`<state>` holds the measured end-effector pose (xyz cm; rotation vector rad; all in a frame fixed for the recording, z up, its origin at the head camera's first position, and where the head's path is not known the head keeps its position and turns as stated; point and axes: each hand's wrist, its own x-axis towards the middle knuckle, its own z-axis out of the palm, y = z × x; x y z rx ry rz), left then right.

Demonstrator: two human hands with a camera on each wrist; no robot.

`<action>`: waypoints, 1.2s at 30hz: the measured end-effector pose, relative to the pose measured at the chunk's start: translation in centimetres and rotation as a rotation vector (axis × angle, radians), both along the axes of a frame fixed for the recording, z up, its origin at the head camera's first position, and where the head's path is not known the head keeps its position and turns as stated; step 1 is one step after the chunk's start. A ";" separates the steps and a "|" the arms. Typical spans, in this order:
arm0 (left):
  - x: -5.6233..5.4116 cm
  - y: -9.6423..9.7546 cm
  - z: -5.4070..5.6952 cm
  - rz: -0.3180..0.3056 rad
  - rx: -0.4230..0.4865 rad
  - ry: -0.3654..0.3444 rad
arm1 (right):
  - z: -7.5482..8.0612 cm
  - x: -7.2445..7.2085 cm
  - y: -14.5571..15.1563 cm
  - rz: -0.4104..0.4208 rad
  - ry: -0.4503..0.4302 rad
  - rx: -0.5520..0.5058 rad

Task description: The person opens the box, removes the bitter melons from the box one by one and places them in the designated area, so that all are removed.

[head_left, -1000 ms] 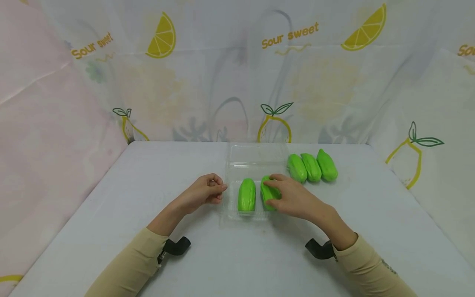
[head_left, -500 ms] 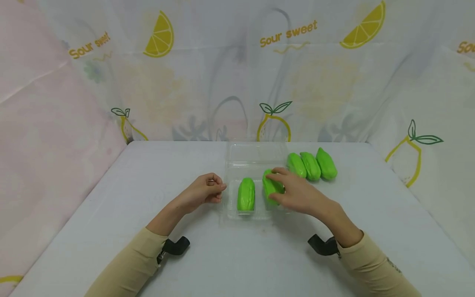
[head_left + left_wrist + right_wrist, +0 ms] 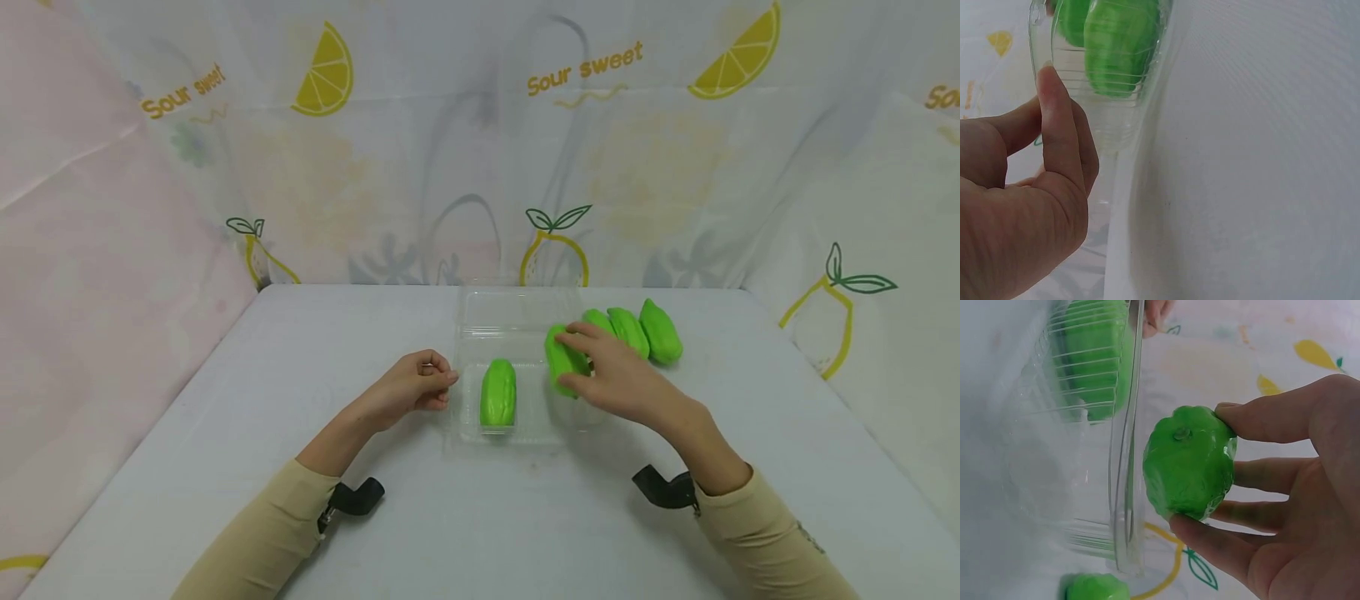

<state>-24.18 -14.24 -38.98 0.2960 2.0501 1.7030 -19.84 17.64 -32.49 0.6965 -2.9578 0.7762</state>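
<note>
While head view, centre-right, has my right hand [image 3: 618,371] gripping a green fruit [image 3: 562,362] over the clear container [image 3: 534,421], left wrist shows my left hand [image 3: 1041,203] pinching that container at upper left, right wrist that fruit mid-frame.

Glossy, bumpy green fruit [image 3: 1188,465], clear plastic box [image 3: 1127,444] (shiny, ribbed), matt tabletop [image 3: 465,533], creased cloth-like backdrop [image 3: 420,167]

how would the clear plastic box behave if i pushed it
The clear plastic box would probably slide easily, since it looks thin and light. It may flex, though its moulded ribs should stiffen it somewhat. The lone green vegetable inside is rounded with room beside it, so might roll.
</note>
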 end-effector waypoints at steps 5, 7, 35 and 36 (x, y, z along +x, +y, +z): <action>0.1 0.1 0.1 0.003 0.001 -0.004 | 0.2 -0.2 0.5 -0.015 0.026 -0.008; 0.1 0.1 0.2 0.005 0.002 -0.005 | 0.4 -0.2 0.7 -0.018 0.028 -0.011; 0.2 0.1 0.1 0.005 0.010 -0.003 | 1.4 -1.4 3.7 -0.106 0.072 -0.034; 0.2 0.1 0.2 0.004 0.010 -0.002 | 1.4 -1.4 3.9 -0.106 0.079 -0.033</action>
